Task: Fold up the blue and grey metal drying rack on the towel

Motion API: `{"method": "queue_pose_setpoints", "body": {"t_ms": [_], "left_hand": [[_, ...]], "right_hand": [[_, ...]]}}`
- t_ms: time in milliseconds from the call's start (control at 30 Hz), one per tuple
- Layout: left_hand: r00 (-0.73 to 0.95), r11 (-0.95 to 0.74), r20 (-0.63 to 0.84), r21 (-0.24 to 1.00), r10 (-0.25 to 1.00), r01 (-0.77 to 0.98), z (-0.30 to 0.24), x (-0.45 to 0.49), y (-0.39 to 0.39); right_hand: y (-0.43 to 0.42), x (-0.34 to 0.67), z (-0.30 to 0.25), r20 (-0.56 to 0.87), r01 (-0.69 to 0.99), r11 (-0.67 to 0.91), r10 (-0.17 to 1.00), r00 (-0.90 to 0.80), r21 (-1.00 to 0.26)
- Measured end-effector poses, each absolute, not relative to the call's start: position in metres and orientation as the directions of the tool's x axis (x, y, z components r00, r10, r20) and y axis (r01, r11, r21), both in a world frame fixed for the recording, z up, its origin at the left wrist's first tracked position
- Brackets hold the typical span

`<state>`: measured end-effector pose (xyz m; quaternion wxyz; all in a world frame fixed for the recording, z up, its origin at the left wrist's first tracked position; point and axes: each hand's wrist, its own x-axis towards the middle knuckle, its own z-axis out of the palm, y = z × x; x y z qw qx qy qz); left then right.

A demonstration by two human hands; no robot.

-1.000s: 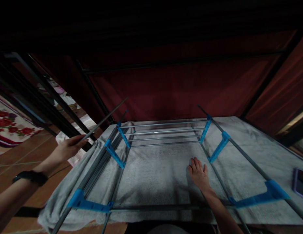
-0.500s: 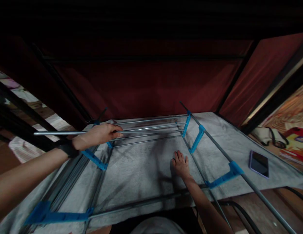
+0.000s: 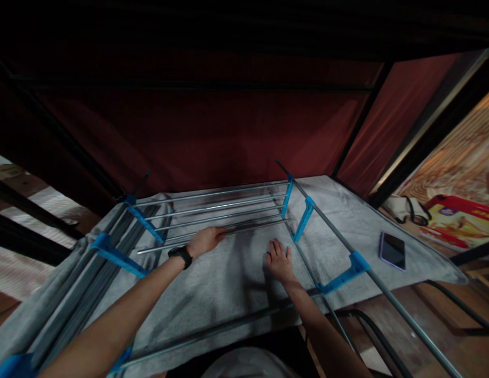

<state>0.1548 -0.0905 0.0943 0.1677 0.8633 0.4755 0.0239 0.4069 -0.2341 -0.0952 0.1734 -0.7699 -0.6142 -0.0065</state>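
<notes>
My left hand (image 3: 207, 240), with a dark watch on the wrist, is closed round a thin metal rod (image 3: 157, 249). One end of the rod sticks out to the left beside the lower end of a blue bracket (image 3: 146, 221). Its far side runs rightward below several parallel rods (image 3: 212, 206) of a metal rack. On the right, those rods meet another blue bracket (image 3: 287, 197); where the held rod ends there is hard to make out. My right hand (image 3: 279, 262) lies open, fingers spread, on the grey cloth (image 3: 220, 278), holding nothing.
Blue brackets (image 3: 305, 219) join the rack's right side pole (image 3: 334, 231). More grey poles (image 3: 98, 283) lie together at left. A phone (image 3: 393, 250) rests on the cloth at right, with a red and yellow package (image 3: 460, 220) beyond. Dark red fabric (image 3: 212, 136) hangs behind.
My left hand has moved right and down, bringing the rod in below the rack's other rods. My right hand stays on the cloth. The view has shifted somewhat.
</notes>
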Motion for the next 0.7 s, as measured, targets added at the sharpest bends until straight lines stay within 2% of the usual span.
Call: {"method": "queue_pose_setpoints", "body": {"t_ms": [100,367,500,700], "left_hand": [[0.535,-0.454,-0.204,0.337,0.82,0.825,0.06,0.146,-0.099],[0.422,-0.305,-0.223,0.417,0.879,0.856,-0.005,0.118,-0.134],[0.424,-0.294,-0.204,0.466,0.882,0.835,-0.022,0.111,-0.149],[0.444,-0.308,-0.16,0.516,0.882,0.799,-0.029,0.112,-0.164]], "right_hand": [[-0.234,0.406,-0.095,0.222,0.947,-0.186,0.943,0.246,-0.261],[-0.235,0.407,-0.091,0.142,0.941,-0.204,0.958,0.248,-0.27],[-0.235,0.407,-0.087,0.089,0.937,-0.224,0.963,0.256,-0.268],[-0.237,0.41,-0.091,0.099,0.944,-0.211,0.965,0.242,-0.253]]}}
